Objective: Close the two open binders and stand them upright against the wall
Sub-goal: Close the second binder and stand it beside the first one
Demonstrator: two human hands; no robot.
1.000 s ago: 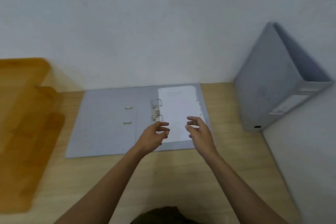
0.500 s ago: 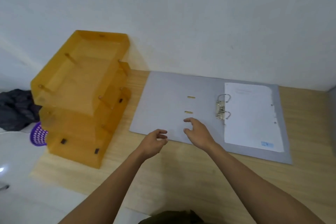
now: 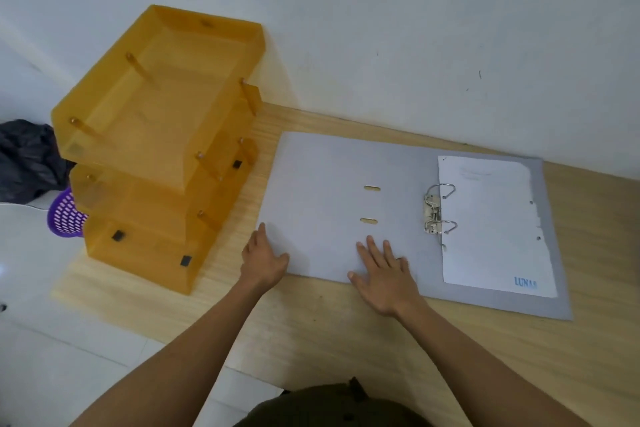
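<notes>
A grey lever-arch binder lies open and flat on the wooden table, its back edge near the wall. Its metal rings stand at the middle, and a white sheet lies on the right half. My left hand rests at the front left corner of the left cover, fingers spread, thumb over the edge. My right hand lies flat on the front edge of the same cover, just left of the rings. Neither hand grips anything. No second binder is in view.
A stack of orange translucent letter trays stands on the table's left end, close to the binder's left edge. Beyond the table's left edge are a purple basket and a dark bag on the white floor. The white wall runs behind.
The view has swung left, so the standing grey binder at the right has left the frame. Both hands moved from above the rings down onto the left cover's front edge.
</notes>
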